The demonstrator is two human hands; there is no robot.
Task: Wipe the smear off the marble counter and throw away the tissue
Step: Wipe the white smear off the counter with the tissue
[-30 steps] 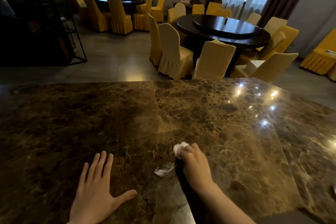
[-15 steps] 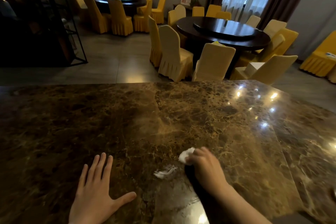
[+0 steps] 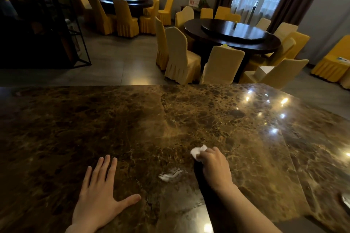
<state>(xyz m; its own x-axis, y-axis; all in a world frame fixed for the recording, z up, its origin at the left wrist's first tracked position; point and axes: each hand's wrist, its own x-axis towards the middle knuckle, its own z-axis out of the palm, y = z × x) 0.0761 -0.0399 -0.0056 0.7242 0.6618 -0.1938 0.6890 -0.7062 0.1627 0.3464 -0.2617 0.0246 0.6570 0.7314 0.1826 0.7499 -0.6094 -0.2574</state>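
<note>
- Marble tabletop (image 3: 217, 119) carries a white smear (image 3: 170, 175), just left of my right hand (image 3: 214, 166).
- Right fingers (image 3: 208, 154) pinch the wadded tissue (image 3: 197, 152) beyond it; left hand (image 3: 98, 198) lies flat, open.
- Risk, I judge: the small wad may spread residue rather than lift it.

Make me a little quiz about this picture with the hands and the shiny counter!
1. True or false: the white smear is gone from the marble counter.
2. Which hand holds the tissue?
3. The left hand is: A) flat on the counter, B) holding a cup, C) in a fist.

Key: 1. False, it lies between the hands. 2. The right hand. 3. A.
</note>
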